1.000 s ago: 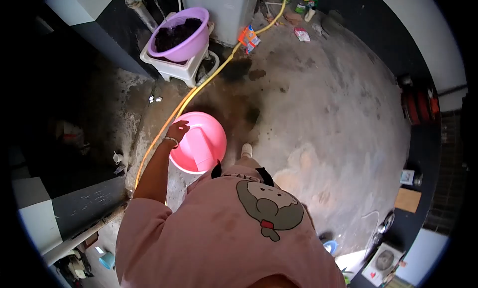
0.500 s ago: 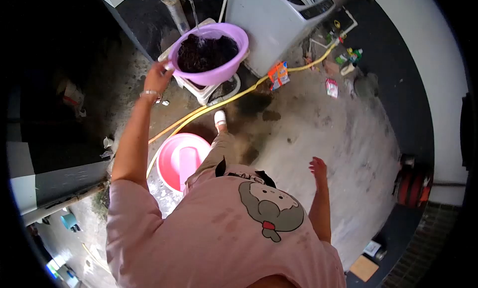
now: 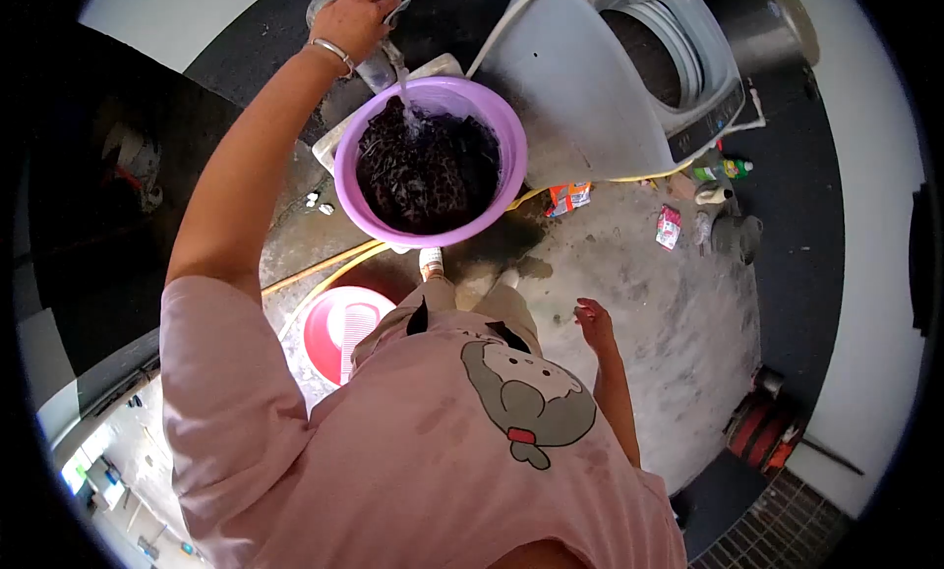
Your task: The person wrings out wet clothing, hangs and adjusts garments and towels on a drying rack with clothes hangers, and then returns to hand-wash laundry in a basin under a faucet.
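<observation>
At the top, my left hand, with a bracelet at its wrist, closes over the water tap. Water runs from the spout into a purple basin. Dark patterned cloth lies wet inside the basin, which rests on a pale stand mostly hidden beneath it. Down at my side, my right hand hangs open over the floor, its fingers loosely bent and nothing visible in them.
A grey washing machine with its round opening uncovered stands right of the basin. A pink tub with a ridged washboard sits by my legs. A yellow hose crosses the floor. Packets, an orange one among them, and bottles lie right.
My left hand has gone from the purple basin's left rim up to the tap. I have stepped closer to the basin. Water runs in both frames, and my right hand still hangs.
</observation>
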The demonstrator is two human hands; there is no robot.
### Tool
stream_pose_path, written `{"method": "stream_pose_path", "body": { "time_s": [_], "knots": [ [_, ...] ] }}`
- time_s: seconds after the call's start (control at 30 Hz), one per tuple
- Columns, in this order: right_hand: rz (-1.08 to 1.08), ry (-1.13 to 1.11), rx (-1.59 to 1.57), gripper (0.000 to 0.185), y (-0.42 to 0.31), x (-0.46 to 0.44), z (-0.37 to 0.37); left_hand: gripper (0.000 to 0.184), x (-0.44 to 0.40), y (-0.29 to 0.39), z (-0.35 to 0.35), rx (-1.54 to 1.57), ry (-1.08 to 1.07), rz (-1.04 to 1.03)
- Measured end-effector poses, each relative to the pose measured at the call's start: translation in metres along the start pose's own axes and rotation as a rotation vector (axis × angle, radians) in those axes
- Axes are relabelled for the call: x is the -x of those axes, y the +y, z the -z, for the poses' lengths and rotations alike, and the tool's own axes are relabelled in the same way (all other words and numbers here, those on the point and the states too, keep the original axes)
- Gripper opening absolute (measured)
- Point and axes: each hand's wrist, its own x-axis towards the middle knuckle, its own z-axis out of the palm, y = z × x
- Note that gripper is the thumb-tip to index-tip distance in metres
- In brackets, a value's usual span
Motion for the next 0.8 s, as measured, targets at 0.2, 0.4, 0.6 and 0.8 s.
{"method": "stream_pose_path", "body": {
  "time_s": [0.2,0.4,0.6,0.8],
  "knots": [
    [0.233,-0.152,0.368,0.027,-0.039,-0.113,0.019,0.045,0.003,0.004,0.026,0.094,-0.064,0.018],
    [0.589,-0.301,0.467,0.026,-0.213,-0.250,-0.036,0.032,0.005,0.002,0.012,0.076,-0.008,0.018],
    [0.643,-0.697,0.981,0.043,-0.295,-0.343,-0.155,0.018,0.031,0.003,0.012,0.242,0.216,-0.007],
    [0.831,-0.619,1.058,0.070,-0.307,-0.404,-0.260,0.035,0.120,0.073,-0.060,0.505,0.725,0.828]
  ]
}}
